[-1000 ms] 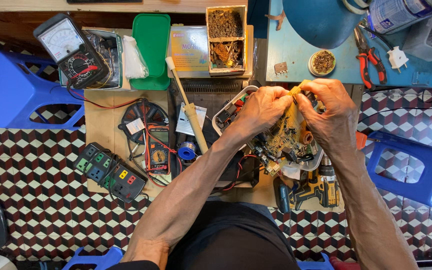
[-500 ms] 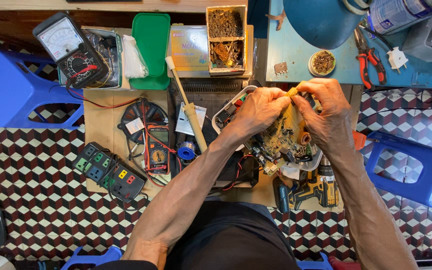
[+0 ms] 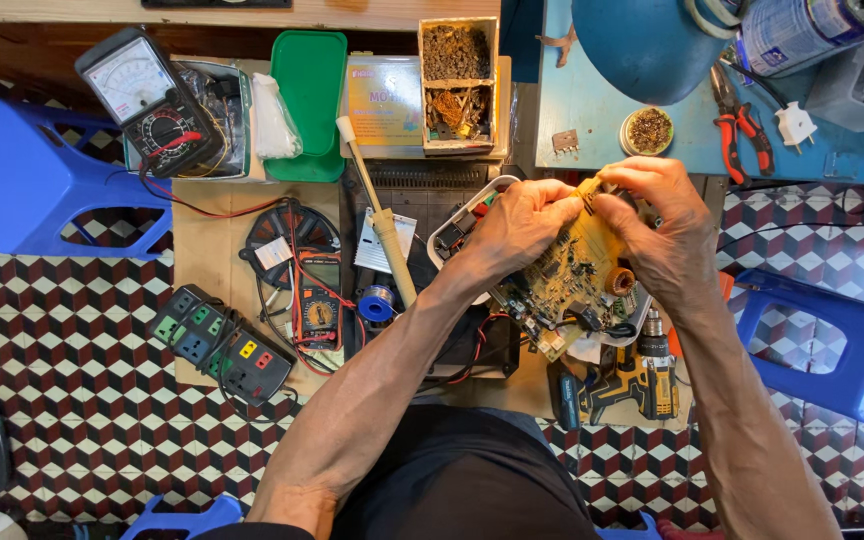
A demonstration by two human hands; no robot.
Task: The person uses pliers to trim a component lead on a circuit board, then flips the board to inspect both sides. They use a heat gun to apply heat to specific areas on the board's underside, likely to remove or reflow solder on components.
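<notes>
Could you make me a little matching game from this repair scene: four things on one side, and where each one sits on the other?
Things:
1. circuit board
2. analog meter
3. power strip
4. red-handled pliers

Places:
A. on the blue bench at upper right
B. between both hands
C. at the cardboard mat's lower left edge
D. at upper left, by a blue stool

Pairs: 1-B, 2-D, 3-C, 4-A

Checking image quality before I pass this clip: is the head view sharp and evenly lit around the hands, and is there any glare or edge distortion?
Head view: the left hand, right hand and circuit board between them are sharp and evenly lit, with soft shadows; no strong glare, only a mild sheen on the analog meter; the tiled floor and table edge bow slightly toward the frame borders, a wide-angle effect.
</notes>
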